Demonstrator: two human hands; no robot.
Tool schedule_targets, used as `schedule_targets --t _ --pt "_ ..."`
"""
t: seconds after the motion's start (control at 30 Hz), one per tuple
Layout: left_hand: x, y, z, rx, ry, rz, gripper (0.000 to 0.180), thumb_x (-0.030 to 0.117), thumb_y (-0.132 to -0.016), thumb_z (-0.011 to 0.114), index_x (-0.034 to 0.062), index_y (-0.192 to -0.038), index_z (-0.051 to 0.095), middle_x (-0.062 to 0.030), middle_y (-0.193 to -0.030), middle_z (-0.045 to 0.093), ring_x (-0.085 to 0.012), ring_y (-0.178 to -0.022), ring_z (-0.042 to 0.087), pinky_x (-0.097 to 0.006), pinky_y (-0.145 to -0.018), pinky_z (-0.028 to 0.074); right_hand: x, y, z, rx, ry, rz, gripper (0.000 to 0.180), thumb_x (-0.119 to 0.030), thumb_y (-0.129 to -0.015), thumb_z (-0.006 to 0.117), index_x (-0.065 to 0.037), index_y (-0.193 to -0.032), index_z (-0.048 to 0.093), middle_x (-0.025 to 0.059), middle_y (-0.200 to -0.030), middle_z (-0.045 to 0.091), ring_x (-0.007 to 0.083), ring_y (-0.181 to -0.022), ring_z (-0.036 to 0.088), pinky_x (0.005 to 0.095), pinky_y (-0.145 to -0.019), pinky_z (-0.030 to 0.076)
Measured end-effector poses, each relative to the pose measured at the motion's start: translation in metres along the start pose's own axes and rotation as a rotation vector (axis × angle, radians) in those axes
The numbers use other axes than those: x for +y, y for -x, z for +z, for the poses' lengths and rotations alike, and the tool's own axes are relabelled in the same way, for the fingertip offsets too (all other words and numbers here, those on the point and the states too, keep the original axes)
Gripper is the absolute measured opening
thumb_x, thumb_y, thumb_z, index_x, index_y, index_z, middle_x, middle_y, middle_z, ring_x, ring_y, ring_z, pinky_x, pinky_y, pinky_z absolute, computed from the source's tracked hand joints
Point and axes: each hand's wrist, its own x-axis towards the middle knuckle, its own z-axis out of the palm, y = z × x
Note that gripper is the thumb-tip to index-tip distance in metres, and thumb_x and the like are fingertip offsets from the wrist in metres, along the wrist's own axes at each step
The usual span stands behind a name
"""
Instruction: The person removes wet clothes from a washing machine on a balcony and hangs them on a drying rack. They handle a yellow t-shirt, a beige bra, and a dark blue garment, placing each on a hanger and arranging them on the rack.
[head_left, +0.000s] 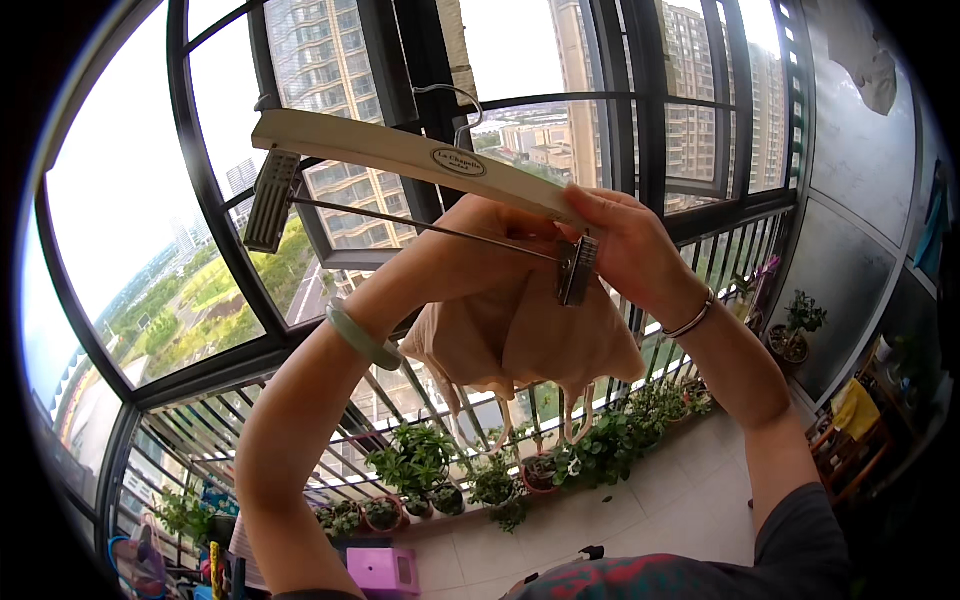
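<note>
From here I see pale tiled floor [640, 515] at five o'clock, bearing a purple stool [385, 568] at seven, potted plants [490, 485] around six.

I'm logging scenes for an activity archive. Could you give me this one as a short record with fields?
Right grip: holds the right end of a wooden hanger
Left grip: beneath the hanger, near its right clip; fingers partly hidden
Left clip: no cloth in it
Garment: beige garment hanging below the hanger, straps dangling
Worn: pale green bangle on the left wrist, thin bracelet on the right
Floor level: row of potted plants, purple stool
</note>
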Motion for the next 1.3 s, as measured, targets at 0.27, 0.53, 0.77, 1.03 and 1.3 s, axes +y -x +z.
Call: schedule_targets --t 0.27,0.53,0.77,1.03,1.3 --pt "-0.022 0.064 0.033 0.073 0.113 -0.356 0.033 0.027 -0.086 0.074 0.0011 -0.107 0.069 -0.0071 -0.093 0.072 -0.0105 -0.082 0.065 -0.022 -0.073 0.052 0.068 0.076 -0.03 0.189 0.103 0.091 0.027 -0.031 -0.101 0.052 -0.005 -0.101 0.059 -0.005 -0.084 0.057 -0.0002 -0.078 0.049 0.0153 -0.068 0.039" --pt "-0.02 0.144 0.009 -0.246 -0.055 -0.868 0.046 0.046 -0.082 0.075 0.0047 -0.101 0.07 0.0016 -0.077 0.061 -0.0056 -0.073 0.053 -0.022 -0.066 0.042 0.096 0.146 -0.067 0.298 -0.058 0.067 0.03 -0.029 -0.103 0.046 -0.002 -0.108 0.058 0.0036 -0.101 0.062 0.0107 -0.095 0.06 0.0261 -0.086 0.046" --pt "-0.034 0.174 0.008 -0.221 0.04 -0.79 0.039 0.037 -0.081 0.078 0.001 -0.085 0.066 0.0025 -0.069 0.058 -0.0046 -0.066 0.05 -0.022 -0.058 0.038 0.124 0.183 -0.073 0.309 -0.081 0.22 0.026 -0.029 -0.102 0.048 -0.005 -0.104 0.057 -0.001 -0.095 0.059 0.0066 -0.09 0.055 0.0231 -0.08 0.043" --pt "-0.001 0.145 0.029 -0.075 0.337 -0.729 0.041 0.029 -0.077 0.083 0.0053 -0.104 0.063 0.0035 -0.077 0.058 -0.0012 -0.075 0.054 -0.017 -0.068 0.042 0.17 0.223 -0.075 0.367 -0.114 0.293 0.025 -0.03 -0.101 0.049 -0.007 -0.104 0.058 -0.0028 -0.093 0.059 0.0045 -0.087 0.051 0.0216 -0.077 0.039" --pt "0.017 0.131 0.059 -0.144 -0.122 -0.721 0.042 0.037 -0.082 0.076 -0.0016 -0.1 0.071 -0.0082 -0.081 0.069 -0.0102 -0.074 0.062 -0.025 -0.07 0.05 0.213 0.252 -0.036 0.415 -0.324 0.34 0.027 -0.031 -0.102 0.048 -0.008 -0.109 0.059 -0.0018 -0.101 0.061 0.0068 -0.095 0.055 0.0247 -0.086 0.04"
